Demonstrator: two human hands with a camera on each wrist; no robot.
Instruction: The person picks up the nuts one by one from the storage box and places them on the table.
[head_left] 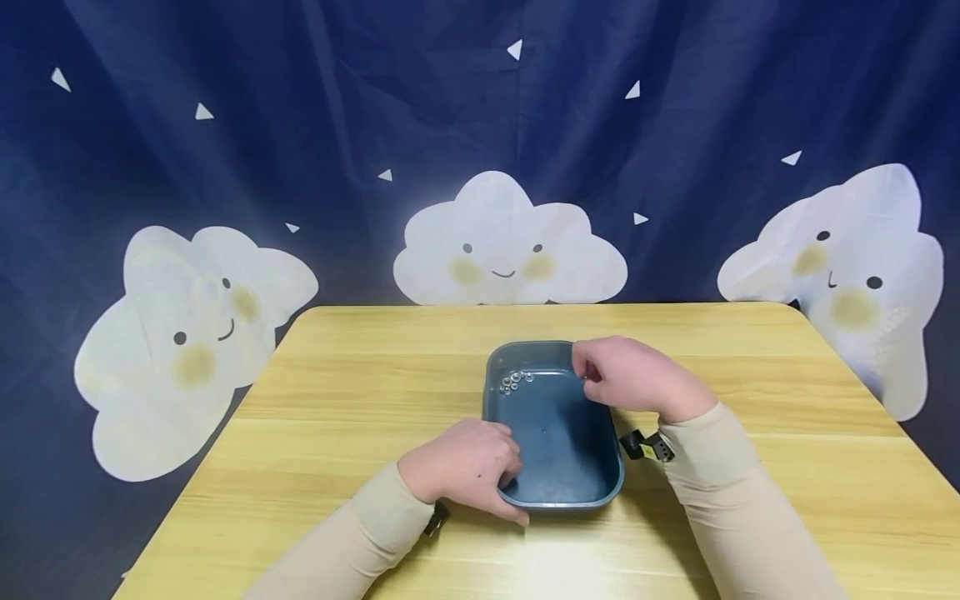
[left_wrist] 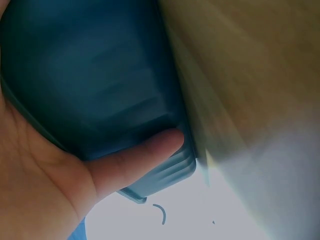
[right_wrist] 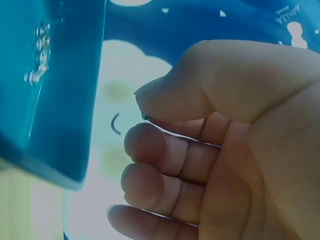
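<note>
A deep blue plastic bin (head_left: 558,442) with rounded corners sits on the table. My left hand (head_left: 472,467) grips its near left corner, fingers curled over the rim inside. In the left wrist view, the thumb (left_wrist: 140,160) lies along the bin's outer wall. Several small shiny metal nuts (head_left: 514,382) are gathered in the far left corner of the bin. My right hand (head_left: 633,375) is over the bin's far right corner. In the right wrist view, its thumb and forefinger pinch a small nut (right_wrist: 145,115), mostly hidden, with only a dark edge showing. The other fingers are curled.
The light wooden table (head_left: 360,400) extends to both sides of the bin. Behind it hangs a dark blue curtain (head_left: 360,100) with smiling white clouds. A small black camera mount (head_left: 647,446) is strapped at the right wrist, beside the bin's right wall.
</note>
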